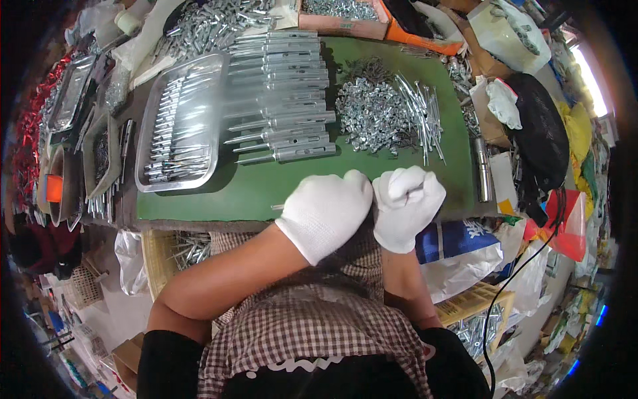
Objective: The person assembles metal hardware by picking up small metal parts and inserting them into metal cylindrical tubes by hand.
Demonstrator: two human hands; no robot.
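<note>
Your 2 gloved hands meet at the near edge of the green table [412, 86]. Your left hand [325, 211] is curled into a fist around 1 thin metal rod [277, 207], whose tip pokes out to the left. Your right hand [407, 203] is also clenched; I cannot tell what it grips. Beyond lie 1 steel tray [216, 66], 1 row of roughly 12 assembled metal tubes [282, 100] and 1 heap of small metal fittings [372, 116].

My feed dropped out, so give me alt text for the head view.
Two white-gloved fists, left hand and right hand, meet at the near edge of a green table. Beyond lie a row of metal tubes, a steel tray and a heap of small metal parts.
</note>
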